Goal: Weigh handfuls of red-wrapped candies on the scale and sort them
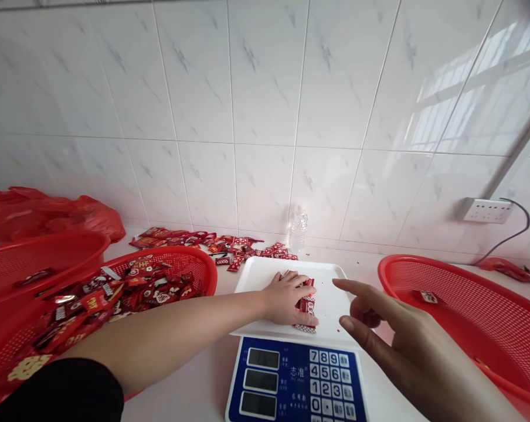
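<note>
My left hand [288,298] reaches across and rests over a few small red snack packets [308,305] on the scale's white tray [330,305]. Its fingers curve over them with the thumb nearer me, and the palm hides part of the packets. To the right, my right hand [390,334] hovers by the tray's right edge. Its index finger and thumb are apart, the other fingers are curled, and nothing is in it. Below the tray is the scale's blue keypad panel [298,375], its displays dark.
A red basket [210,272] full of packets stands left, beside another red basket [84,240]. Loose packets [234,246] lie along the wall near a clear plastic bottle [299,230]. Red bags [49,214] sit far left. A red basket [480,281] holding a packet stands right.
</note>
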